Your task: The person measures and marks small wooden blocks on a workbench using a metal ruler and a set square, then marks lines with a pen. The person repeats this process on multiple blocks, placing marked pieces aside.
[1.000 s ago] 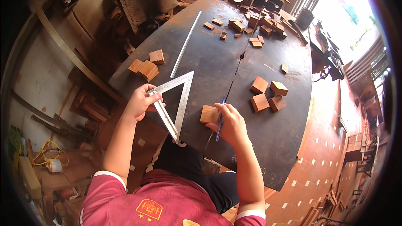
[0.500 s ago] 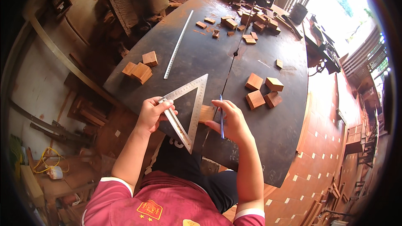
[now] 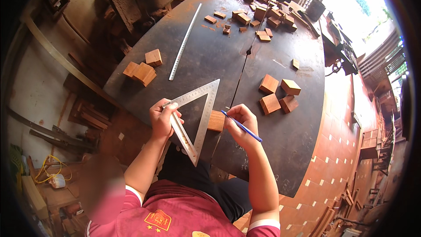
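My left hand [image 3: 163, 118] grips one arm of a metal triangular square [image 3: 199, 109] that lies on the dark round table [image 3: 206, 57]. One side of the square rests against a small wooden block [image 3: 215, 121] near the table's front edge. My right hand [image 3: 240, 123] holds a blue pen [image 3: 242, 126] and sits just right of that block, touching it. The pen points up and to the left, toward the block.
Three wooden blocks [image 3: 276, 94] lie in a group to the right, and more blocks [image 3: 142, 68] sit at the left. A long steel ruler [image 3: 184, 41] lies diagonally further back. Several blocks [image 3: 245, 15] are scattered at the far side. A tiled floor [image 3: 346, 149] lies to the right.
The triangular square has slid right, up against the small block. My right hand with the pen has stayed by the block, and the view has shifted slightly.
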Demonstrator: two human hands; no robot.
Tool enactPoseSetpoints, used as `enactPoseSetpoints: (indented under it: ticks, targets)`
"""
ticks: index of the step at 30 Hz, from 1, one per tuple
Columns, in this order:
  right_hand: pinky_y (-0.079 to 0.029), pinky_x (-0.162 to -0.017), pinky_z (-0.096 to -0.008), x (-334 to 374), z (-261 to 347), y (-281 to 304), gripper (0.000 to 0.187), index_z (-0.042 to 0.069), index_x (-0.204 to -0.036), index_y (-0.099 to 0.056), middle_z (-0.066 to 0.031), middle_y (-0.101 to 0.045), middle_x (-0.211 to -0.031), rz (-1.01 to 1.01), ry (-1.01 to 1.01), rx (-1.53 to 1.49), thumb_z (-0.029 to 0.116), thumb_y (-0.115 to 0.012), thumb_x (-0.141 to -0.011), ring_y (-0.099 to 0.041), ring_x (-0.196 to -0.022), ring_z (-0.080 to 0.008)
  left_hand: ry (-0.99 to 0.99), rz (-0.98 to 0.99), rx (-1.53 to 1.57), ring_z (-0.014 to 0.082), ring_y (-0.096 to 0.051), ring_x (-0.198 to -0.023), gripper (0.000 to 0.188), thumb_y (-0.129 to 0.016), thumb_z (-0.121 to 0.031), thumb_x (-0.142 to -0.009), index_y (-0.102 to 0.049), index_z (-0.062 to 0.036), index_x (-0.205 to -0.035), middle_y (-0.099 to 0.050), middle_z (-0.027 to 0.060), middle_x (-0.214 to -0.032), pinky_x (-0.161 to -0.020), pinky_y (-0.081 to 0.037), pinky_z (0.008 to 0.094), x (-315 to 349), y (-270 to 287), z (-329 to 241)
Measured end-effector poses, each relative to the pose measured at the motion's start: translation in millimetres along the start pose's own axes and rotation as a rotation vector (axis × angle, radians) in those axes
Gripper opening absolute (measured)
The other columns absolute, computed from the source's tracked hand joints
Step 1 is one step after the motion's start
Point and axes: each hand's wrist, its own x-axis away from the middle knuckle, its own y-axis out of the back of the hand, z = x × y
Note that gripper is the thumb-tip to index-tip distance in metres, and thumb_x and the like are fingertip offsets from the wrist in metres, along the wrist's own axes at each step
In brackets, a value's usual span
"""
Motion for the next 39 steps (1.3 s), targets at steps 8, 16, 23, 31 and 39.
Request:
enactPoseSetpoints:
  ticks: [8, 16, 23, 31, 39]
  targets:
    - [-0.049, -0.063, -0.0236, -3, 0, -5, 0.009, -0.003, -0.100, -0.062, -0.0019, -0.067, -0.081, 0.000, -0.026, -0.030, 0.000, -0.064, -0.091, -0.061, -0.072, -0.0054, -0.038, -0.015, -0.007, 0.0137, -0.056, -0.041, 0.017, -0.060, -0.014, -0.089, -0.058, -0.0065, -0.074, -0.057, 0.0051, -0.058, -0.042, -0.054, 0.0282, 2, 0, 5]
    - [-0.048, -0.061, -0.0235, -5, -6, -7, 0.006, -0.003, -0.093, -0.061, -0.0027, -0.066, -0.076, -0.007, -0.028, 0.027, 0.000, -0.064, -0.089, -0.059, -0.068, -0.0046, -0.007, -0.004, -0.031, 0.0160, -0.058, -0.042, 0.016, -0.060, -0.012, -0.089, -0.062, -0.0004, -0.077, -0.059, 0.0086, -0.058, -0.042, -0.052, 0.0292, -1, 0, 6]
    - [-0.047, -0.057, -0.0246, -7, -5, -10, 0.008, -0.003, -0.083, -0.061, -0.0039, -0.066, -0.069, -0.077, 0.009, 0.157, 0.002, -0.068, -0.086, -0.057, -0.065, -0.0038, 0.029, -0.023, -0.065, 0.0147, -0.057, -0.041, 0.016, -0.058, -0.011, -0.087, -0.061, -0.0007, -0.076, -0.059, 0.0073, -0.057, -0.041, -0.050, 0.0289, -4, -2, 6]
    - [-0.048, -0.058, -0.0249, -8, -5, -13, 0.009, -0.003, -0.083, -0.064, -0.0064, -0.069, -0.071, -0.101, 0.036, 0.195, 0.003, -0.070, -0.085, -0.059, -0.066, -0.0044, 0.030, -0.014, -0.084, 0.0137, -0.056, -0.041, 0.016, -0.057, -0.010, -0.087, -0.061, -0.0008, -0.073, -0.058, 0.0066, -0.056, -0.040, -0.050, 0.0290, -4, -3, 5]
    - [-0.049, -0.058, -0.0247, -8, -6, -15, 0.010, -0.003, -0.084, -0.065, -0.0077, -0.072, -0.074, -0.100, 0.008, 0.180, 0.004, -0.072, -0.086, -0.060, -0.067, -0.0044, 0.041, -0.015, -0.088, 0.0136, -0.055, -0.042, 0.017, -0.058, -0.010, -0.087, -0.061, -0.0009, -0.073, -0.058, 0.0064, -0.056, -0.040, -0.049, 0.0288, -4, -4, 6]
